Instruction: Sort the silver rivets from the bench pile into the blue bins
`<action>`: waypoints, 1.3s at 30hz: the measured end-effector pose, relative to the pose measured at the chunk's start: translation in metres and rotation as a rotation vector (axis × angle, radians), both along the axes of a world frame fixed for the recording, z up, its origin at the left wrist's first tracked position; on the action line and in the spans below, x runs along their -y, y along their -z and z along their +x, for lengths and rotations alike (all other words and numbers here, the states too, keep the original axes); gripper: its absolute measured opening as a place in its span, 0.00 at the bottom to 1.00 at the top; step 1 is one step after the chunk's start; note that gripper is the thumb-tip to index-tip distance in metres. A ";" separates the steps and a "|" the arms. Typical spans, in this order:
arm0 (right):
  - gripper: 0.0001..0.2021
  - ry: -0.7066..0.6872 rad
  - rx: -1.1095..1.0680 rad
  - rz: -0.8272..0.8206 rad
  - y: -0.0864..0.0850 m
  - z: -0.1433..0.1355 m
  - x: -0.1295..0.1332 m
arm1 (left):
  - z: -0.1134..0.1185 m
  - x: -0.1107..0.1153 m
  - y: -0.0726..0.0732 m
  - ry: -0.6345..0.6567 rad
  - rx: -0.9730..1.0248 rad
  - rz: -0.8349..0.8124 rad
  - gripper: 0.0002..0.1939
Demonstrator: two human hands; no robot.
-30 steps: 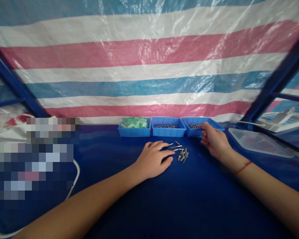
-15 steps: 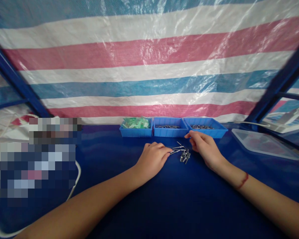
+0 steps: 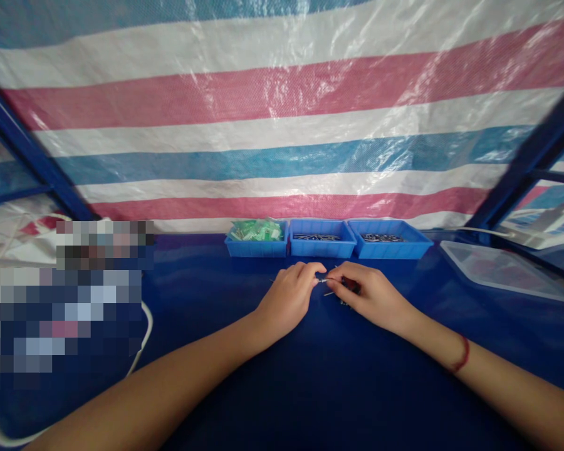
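My left hand [image 3: 289, 291] is closed on a thin metal pin [image 3: 323, 280] that looks like a pop rivet, its right part showing past the fingertips. My right hand [image 3: 364, 291] pinches at the pin's right end; a small metal piece seems to be in its fingertips, mostly hidden. Just under the right hand lie several loose metal pins [image 3: 329, 294], largely covered by the fingers. Beyond both hands stand a blue bin of long metal pins [image 3: 316, 237] and, on its right, a blue bin of small metal pieces [image 3: 383, 238].
Left in the row is a blue bin [image 3: 256, 249] with green plastic packets [image 3: 258, 230]. A clear plastic lid [image 3: 502, 269] lies on the blue table [image 3: 282, 401] at right. A white cable [image 3: 146, 326] curves along the left. Behind hangs a striped plastic sheet [image 3: 282, 150].
My right hand has come down and left from the right bin to meet the left hand at the pin. It now covers most of the loose pins. The left hand has barely moved.
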State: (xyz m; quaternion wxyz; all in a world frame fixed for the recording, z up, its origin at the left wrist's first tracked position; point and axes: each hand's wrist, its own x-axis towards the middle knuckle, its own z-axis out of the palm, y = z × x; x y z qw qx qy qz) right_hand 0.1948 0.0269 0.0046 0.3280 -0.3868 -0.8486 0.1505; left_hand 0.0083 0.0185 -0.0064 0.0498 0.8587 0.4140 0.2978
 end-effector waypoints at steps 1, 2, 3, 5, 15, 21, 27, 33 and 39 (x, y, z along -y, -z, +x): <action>0.09 0.001 0.002 0.000 -0.001 0.000 0.000 | 0.000 0.000 0.000 0.012 0.019 0.000 0.12; 0.09 0.002 0.003 -0.001 -0.002 0.000 0.001 | 0.000 0.000 0.000 0.023 0.043 -0.001 0.11; 0.09 0.002 0.003 -0.002 -0.002 0.001 0.001 | 0.000 0.000 0.001 0.031 0.072 -0.002 0.11; 0.09 0.004 -0.014 -0.012 -0.002 0.001 0.002 | 0.000 -0.001 0.002 0.033 0.141 -0.006 0.10; 0.12 0.046 -0.165 -0.124 0.000 0.000 0.000 | -0.002 -0.003 -0.004 0.012 0.335 -0.075 0.06; 0.12 0.012 -0.134 -0.117 -0.003 -0.002 0.004 | -0.001 -0.001 -0.007 0.018 0.374 -0.066 0.06; 0.12 -0.026 -0.110 -0.100 -0.004 -0.003 0.004 | -0.002 0.000 -0.010 0.011 0.376 -0.059 0.08; 0.12 -0.023 -0.129 -0.106 -0.002 -0.003 0.004 | -0.001 0.000 -0.009 0.011 0.385 -0.048 0.06; 0.11 0.060 -0.183 -0.088 -0.003 -0.003 0.004 | -0.001 -0.001 -0.007 0.013 0.386 -0.051 0.06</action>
